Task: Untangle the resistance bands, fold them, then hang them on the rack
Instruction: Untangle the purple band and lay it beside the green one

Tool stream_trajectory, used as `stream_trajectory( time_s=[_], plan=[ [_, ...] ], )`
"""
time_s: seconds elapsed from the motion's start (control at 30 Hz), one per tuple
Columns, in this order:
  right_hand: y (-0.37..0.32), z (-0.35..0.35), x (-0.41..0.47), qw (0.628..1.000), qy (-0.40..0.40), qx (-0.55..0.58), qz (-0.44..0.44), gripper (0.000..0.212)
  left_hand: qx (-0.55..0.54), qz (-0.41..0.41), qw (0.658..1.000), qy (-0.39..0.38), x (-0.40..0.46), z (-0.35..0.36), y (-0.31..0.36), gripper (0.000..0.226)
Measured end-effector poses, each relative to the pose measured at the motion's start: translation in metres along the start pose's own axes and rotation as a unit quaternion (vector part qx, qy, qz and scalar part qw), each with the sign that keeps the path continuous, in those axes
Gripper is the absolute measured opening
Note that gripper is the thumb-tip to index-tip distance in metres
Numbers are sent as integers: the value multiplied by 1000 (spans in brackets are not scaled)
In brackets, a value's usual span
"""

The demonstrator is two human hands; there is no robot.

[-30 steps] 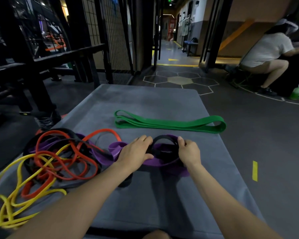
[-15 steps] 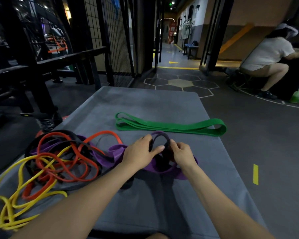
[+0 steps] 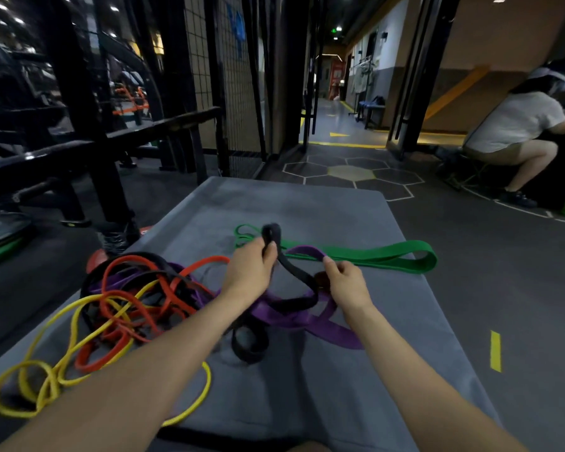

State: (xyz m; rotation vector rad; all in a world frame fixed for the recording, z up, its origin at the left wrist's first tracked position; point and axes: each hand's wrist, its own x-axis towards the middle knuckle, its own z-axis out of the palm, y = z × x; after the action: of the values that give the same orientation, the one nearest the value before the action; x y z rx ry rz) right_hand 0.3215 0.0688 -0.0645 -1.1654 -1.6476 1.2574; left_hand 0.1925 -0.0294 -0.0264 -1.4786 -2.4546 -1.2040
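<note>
A tangle of resistance bands lies on a grey mat (image 3: pixel 307 393). My left hand (image 3: pixel 252 267) grips a loop of the black band (image 3: pixel 294 272) and holds it lifted above the mat. My right hand (image 3: pixel 346 280) pinches the purple band (image 3: pixel 310 321), whose loop rises beside the black one. Both bands cross under my wrists. To the left, orange (image 3: pixel 173 282) and yellow (image 3: pixel 79 370) bands are knotted together with more black and purple. A green band (image 3: pixel 385 256) lies folded flat behind my hands.
A black metal rack frame (image 3: pixel 88 125) and wire mesh panel stand at the left. A person in a white shirt (image 3: pixel 516 125) crouches at the far right. Dark floor with yellow marks surrounds the mat; a corridor runs ahead.
My left hand has lifted the black loop up and away from the mat. My right hand has shifted right onto the purple band, and the two bands now spread apart.
</note>
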Motion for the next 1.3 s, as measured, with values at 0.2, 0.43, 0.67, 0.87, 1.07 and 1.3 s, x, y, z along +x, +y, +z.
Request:
stream_trajectory(
  time_s=[0.2,0.43,0.67,0.87,1.07,1.3],
  plan=[
    [-1,21,-5,996,7,-82,29,36,2,-38,995,96,8,-93,-24,29],
    [-8,37,-26,975,9,-222,17,32,48,-131,983,121,-29,-149,-84,32],
    [-7,43,-39,954,19,-300,13,33,113,-230,960,117,-60,-166,-126,32],
    [0,32,-44,946,78,-304,76,35,124,-289,940,135,-70,-167,-158,32],
    [4,48,-55,911,51,-409,-12,32,181,-252,947,84,-62,-125,-136,78],
    [8,61,-60,897,-32,-382,-223,28,178,56,981,-45,-48,-62,-104,23]
  ],
)
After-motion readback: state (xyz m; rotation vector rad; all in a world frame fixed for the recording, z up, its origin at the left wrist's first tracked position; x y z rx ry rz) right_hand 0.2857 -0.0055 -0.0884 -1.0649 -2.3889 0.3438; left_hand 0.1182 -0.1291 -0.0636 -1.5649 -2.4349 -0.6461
